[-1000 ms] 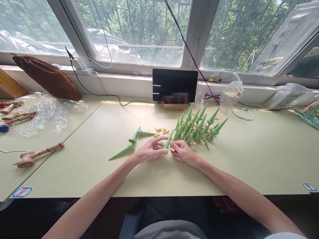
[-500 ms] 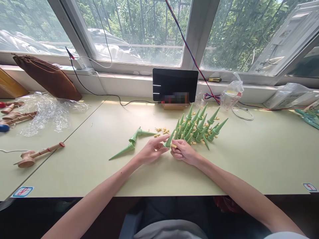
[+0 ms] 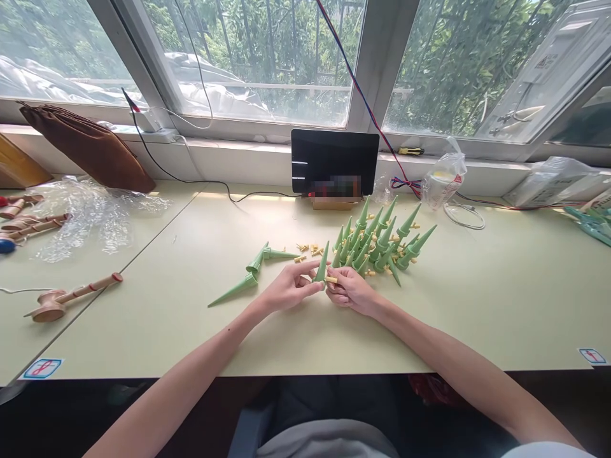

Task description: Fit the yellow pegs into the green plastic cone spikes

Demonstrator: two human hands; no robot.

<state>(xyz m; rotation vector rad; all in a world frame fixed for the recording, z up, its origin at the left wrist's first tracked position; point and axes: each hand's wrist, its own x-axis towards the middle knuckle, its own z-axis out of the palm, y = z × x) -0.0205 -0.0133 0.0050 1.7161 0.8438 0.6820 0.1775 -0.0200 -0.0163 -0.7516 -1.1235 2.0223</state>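
Pinched on both sides!

A green, pointed plastic cone (image 3: pixel 322 262) is clamped, tip up, in the left hand (image 3: pixel 287 288) at centre; just right, a yellow cylindrical peg (image 3: pixel 331 279) is gripped by the right hand (image 3: pixel 352 291). Farther right, green cones (image 3: pixel 383 240) are clustered; left, three loose cones (image 3: pixel 233 291) are seen.

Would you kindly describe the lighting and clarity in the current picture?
Head view: daylight from the windows pales the table around the black screen; head view: white streaks, likely reflections, on that screen, with pixelation low down; head view: green cone and yellow peg look fairly sharp.
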